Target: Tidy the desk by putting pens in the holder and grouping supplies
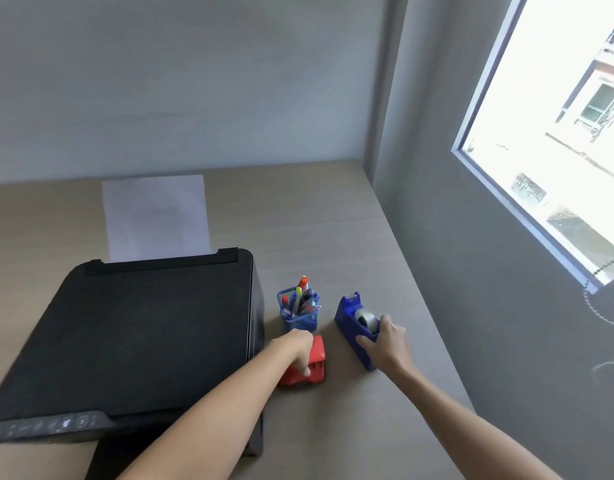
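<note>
A blue mesh pen holder (300, 320) stands on the desk just right of the printer, filled with several pens and markers (303, 296). In front of it lies a red hole punch (314, 367), and my left hand (296, 349) is closed over its top. To the right sits a blue tape dispenser (350, 315) with a clear tape roll; my right hand (385, 342) grips its near end, thumb on the left side and fingers over the top.
A black printer (132, 337) with white paper (156, 216) in its rear feed fills the left of the wooden desk (316, 216). A grey wall with a window (554, 140) runs close along the desk's right edge.
</note>
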Available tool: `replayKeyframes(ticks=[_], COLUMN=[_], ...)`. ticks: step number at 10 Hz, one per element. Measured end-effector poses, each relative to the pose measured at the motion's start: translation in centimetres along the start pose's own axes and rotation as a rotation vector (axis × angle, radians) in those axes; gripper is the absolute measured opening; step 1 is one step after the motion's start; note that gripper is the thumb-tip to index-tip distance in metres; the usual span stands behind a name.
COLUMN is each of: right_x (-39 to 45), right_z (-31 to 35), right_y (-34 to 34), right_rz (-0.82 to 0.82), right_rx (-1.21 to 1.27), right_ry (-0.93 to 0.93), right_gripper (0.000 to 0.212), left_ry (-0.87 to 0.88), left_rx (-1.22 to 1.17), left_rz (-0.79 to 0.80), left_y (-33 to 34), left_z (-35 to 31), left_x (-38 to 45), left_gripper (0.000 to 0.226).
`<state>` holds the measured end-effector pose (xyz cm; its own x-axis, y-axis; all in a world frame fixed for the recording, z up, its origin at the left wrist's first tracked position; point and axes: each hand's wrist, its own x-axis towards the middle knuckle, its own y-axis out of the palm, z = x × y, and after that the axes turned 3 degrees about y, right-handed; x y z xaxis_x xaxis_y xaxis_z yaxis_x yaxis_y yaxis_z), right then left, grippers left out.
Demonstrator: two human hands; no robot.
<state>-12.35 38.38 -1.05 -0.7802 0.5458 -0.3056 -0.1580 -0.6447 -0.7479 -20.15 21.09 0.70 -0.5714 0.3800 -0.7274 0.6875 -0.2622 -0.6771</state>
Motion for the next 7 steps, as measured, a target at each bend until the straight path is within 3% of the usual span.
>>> replayKeyframes(ticks=[4, 5, 7], right_x=[-0.6, -1.0, -4.3], right_z=[2.4, 2.5, 2.3], right_y=[4.3, 3.6, 0.3], right_rz=[-0.001, 0.041, 0.086], right_rx=[0.090, 0.068, 0.032], right_ry=[0.082, 0.097, 0.008], right_gripper=[0.043, 0.049, 0.092], left_ry=[-0.119, -0.095, 0.055], left_rx=[0.028, 0.035, -0.048], left_rz=[0.028, -0.033, -0.371], left_y=[-1.4, -1.7, -0.8], left_z=[0.9, 0.3, -1.5], left_x=[2.0, 0.3, -7.5], left_gripper=[0.076, 0.073, 0.052])
